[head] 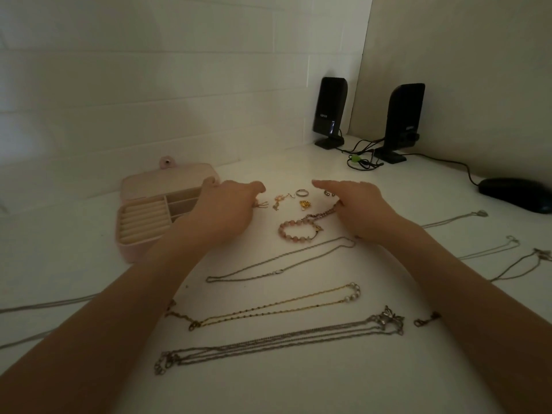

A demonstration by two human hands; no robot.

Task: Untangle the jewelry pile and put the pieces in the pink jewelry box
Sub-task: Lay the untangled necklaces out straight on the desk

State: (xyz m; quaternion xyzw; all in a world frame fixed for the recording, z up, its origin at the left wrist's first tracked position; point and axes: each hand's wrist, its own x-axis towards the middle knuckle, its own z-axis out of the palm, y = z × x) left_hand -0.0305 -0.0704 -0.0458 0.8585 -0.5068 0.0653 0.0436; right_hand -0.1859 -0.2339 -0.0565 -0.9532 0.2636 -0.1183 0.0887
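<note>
Your left hand [227, 206] hovers w/ fingers loosely curled, holding nothing, just right of the open pink jewelry box [155, 213] (lid back, compartments showing). Your right hand [363, 204] is flat, fingers straight, over one end of the pink bead bracelet [298, 228]. Betw. the hands: a ring [301, 192] and a gold charm [305, 204]. Nearer you, three necklaces lie stretched out, incl. the butterfly necklace [388, 319].

2 speakers [330, 112], 2 hands [227, 209], 1 mouse [513, 194]

white table [268, 389] | pink jewelry box [143, 228], necklaces [277, 261], bead bracelet [295, 230], speakers [330, 110], mouse [516, 194]
</note>
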